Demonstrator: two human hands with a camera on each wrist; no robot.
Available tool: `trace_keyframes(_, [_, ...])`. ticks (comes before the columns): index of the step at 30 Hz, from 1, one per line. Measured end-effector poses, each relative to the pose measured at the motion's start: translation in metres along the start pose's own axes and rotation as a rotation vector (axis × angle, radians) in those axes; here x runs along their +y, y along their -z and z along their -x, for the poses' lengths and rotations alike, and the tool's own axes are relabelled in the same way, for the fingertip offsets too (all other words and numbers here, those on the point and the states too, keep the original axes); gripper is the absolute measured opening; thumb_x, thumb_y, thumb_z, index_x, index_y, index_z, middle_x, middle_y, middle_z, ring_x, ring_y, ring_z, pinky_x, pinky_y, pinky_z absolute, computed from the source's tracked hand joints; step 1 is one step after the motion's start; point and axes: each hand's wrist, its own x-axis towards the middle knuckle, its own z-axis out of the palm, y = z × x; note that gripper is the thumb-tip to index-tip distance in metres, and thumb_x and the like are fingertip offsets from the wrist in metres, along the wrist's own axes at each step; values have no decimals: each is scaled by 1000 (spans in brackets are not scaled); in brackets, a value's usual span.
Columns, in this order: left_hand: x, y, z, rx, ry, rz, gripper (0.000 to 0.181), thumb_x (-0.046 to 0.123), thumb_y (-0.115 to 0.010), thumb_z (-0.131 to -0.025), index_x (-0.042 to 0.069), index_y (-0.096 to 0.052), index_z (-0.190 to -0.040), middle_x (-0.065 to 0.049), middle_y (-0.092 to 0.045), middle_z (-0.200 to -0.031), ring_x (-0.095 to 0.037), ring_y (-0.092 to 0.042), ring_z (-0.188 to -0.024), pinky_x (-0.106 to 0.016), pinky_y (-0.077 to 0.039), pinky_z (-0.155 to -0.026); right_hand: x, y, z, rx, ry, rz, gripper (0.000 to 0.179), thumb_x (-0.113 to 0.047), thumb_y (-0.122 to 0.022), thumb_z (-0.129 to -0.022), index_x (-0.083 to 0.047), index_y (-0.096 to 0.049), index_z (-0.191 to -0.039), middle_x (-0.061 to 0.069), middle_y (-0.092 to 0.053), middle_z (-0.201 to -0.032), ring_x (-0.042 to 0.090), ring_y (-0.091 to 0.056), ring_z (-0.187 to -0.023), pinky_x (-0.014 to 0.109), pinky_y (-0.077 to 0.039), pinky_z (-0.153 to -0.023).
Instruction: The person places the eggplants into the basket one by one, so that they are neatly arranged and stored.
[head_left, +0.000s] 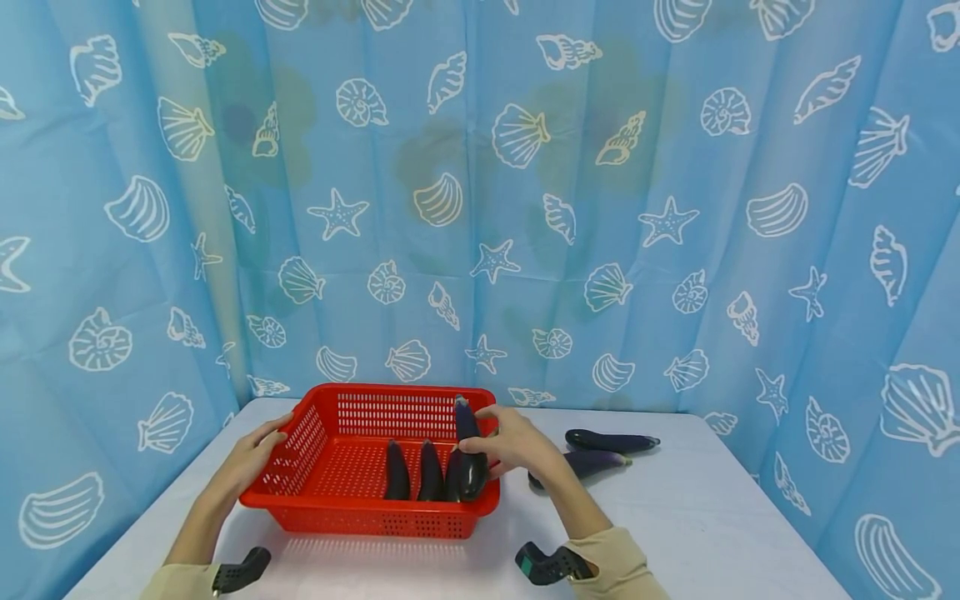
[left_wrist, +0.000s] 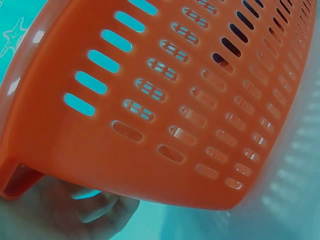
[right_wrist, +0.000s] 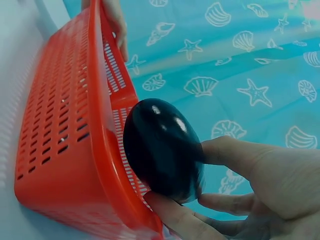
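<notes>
An eggplant (head_left: 472, 467), dark and glossy, is held upright in my right hand (head_left: 513, 437) at the right end of a red plastic basket (head_left: 367, 515). Its rounded end fills the middle of the right wrist view, with the thumb on one side and fingers (right_wrist: 175, 215) on the other. Several more eggplants (head_left: 431, 475) lie side by side in the basket's right half. At the opposite end, my left hand (head_left: 251, 454) grips the basket's rim. The left wrist view shows some of its fingers (left_wrist: 107, 212) curled outside the slotted wall, under the rim.
To the right of the basket, two eggplants (head_left: 611, 441) lie on the white table (head_left: 697, 517), partly behind my right forearm. A blue curtain (head_left: 480, 208) with white shells and starfish hangs behind the table and along both sides.
</notes>
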Motion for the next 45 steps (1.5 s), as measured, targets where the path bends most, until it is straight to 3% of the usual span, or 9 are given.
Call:
trace_keyframes(9, [-1,1,-2,-9,2,15,56,33,-32,-105,10,-24,-156,-34,-36,-149,-30,-62,-104,-38,-61,-80,-7,-10,-4,-14,-35,-17,68,-27,-79,-82,-6,-49,-139,20,-61,-121,20,-68,-75,33,-61,-64])
trace_keyframes(19, [0,0,-1,-5,-3,2,54,31,-31,-106,9,-24,-156,-33,-34,-150,-32,-59,-109,-37,-61,-81,-7,-21,-12,-19,-13,13,64,-23,-78,-83,-3,-50,-137,23,-64,-117,22,-70,-72,35,-61,-61])
trace_keyframes(30, [0,0,-1,-10,-8,24,55,32,-32,-106,9,-23,-156,-33,-33,-151,-29,-62,-105,-37,-61,-79,-6,-36,-16,-20,26,-15,62,-21,-78,-84,0,-50,-135,22,-64,-116,25,-70,-81,36,-61,-60])
trace_keyframes(45, [0,0,-2,3,-12,-29,54,32,-32,-106,9,-26,-155,-32,-34,-151,-32,-59,-109,-36,-60,-82,-9,-53,-20,0,20,-33,59,-21,-78,-83,1,-54,-132,21,-68,-108,23,-69,-71,36,-60,-59])
